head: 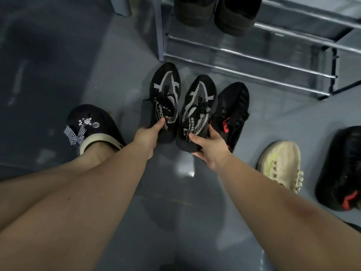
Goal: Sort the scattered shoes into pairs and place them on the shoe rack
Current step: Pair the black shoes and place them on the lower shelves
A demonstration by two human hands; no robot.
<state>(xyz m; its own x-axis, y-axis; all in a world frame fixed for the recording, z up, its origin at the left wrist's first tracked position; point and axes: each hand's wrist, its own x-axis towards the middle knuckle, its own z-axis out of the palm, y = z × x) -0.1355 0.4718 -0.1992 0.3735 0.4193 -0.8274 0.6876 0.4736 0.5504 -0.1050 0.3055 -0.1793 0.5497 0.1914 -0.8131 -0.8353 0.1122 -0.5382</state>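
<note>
Two matching black sneakers with grey mesh patterns stand side by side in front of the shoe rack [244,57], toes pointing at it. My left hand [149,136] grips the heel of the left sneaker [165,94]. My right hand [210,145] grips the heel of the right sneaker [197,110]. A black shoe with a red tab [233,108] lies just right of that pair. Farther right lie a cream sneaker [279,163] and another black shoe with red [343,173]. Two dark shoes [214,10] sit on an upper rack shelf.
The rack's lower metal bars hold nothing. My foot in a black clog with a gingham bow [91,126] stands at the left on the grey floor [121,75]. A grey post [121,5] rises at the top left.
</note>
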